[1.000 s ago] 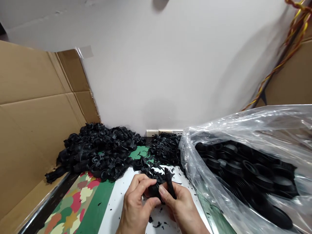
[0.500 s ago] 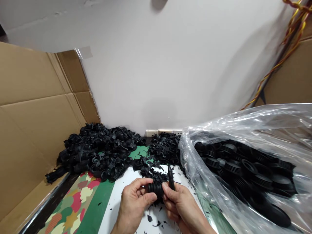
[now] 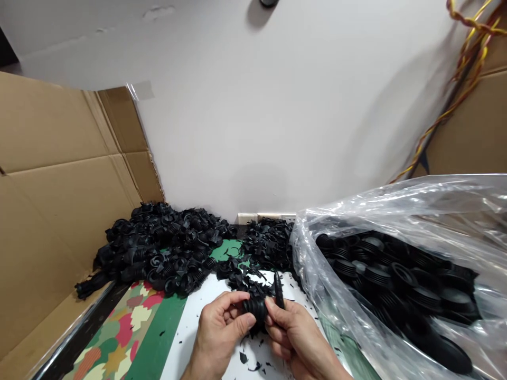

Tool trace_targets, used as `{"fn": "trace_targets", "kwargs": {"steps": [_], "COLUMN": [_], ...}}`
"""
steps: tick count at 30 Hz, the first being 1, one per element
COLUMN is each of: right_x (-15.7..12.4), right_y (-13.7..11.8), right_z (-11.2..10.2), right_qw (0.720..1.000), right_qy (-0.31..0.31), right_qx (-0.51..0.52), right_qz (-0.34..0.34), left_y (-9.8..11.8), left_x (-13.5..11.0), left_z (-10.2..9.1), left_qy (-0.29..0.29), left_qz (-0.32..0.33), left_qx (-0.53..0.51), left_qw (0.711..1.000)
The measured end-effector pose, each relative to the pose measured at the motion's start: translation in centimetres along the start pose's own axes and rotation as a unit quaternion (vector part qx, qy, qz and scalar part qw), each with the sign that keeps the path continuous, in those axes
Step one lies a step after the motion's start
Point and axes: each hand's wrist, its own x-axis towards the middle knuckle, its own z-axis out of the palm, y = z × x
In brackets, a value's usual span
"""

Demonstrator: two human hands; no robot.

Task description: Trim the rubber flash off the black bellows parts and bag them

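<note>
A black ribbed rubber bellows (image 3: 255, 307) is pinched between the thumb and fingers of my left hand (image 3: 222, 330), low in the middle of the view. My right hand (image 3: 295, 330) is closed around a slim black pen-shaped tool (image 3: 279, 290), whose upper end sticks up past the index finger. The right thumb tip touches the right side of the bellows. What the tool's lower end looks like is hidden in my palm. Black rubber scraps (image 3: 243, 358) lie on the white board (image 3: 194, 322) under my hands.
Ribbed black rubber parts (image 3: 174, 243) are heaped at left, beside a cardboard sheet (image 3: 63, 206). Thin black trimmings (image 3: 269, 240) pile up near the wall. At right, a clear plastic bag (image 3: 312, 264) holds more bellows (image 3: 420, 295). Twisted red and yellow wires (image 3: 447, 108) hang at upper right.
The bellows has turned slightly in my fingers, its left end now tipped more toward me. Both hands keep nearly the same place and grip. The camera view has shifted a little.
</note>
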Motion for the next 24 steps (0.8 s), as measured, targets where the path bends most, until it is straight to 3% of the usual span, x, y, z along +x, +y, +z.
{"fn": "trace_targets", "kwargs": {"steps": [12,20,24], "right_x": [0.45,0.26,0.18], "right_y": [0.38,0.33,0.34], "right_z": [-0.30,0.07,-0.12], "right_qw": [1.000,1.000,0.998], "right_qy": [-0.010,-0.013,-0.032], "right_qx": [0.004,-0.013,-0.047], "right_qz": [0.007,0.008,0.001], "left_y": [0.28,-0.21,-0.20], "left_x": [-0.19,-0.57,-0.63], "left_z": [-0.01,-0.34,-0.35], "left_qy": [-0.001,0.000,0.012], "left_qz": [0.034,0.120,0.118], "left_qx": [0.043,0.163,0.188], "left_qw": [0.999,0.979,0.975]}}
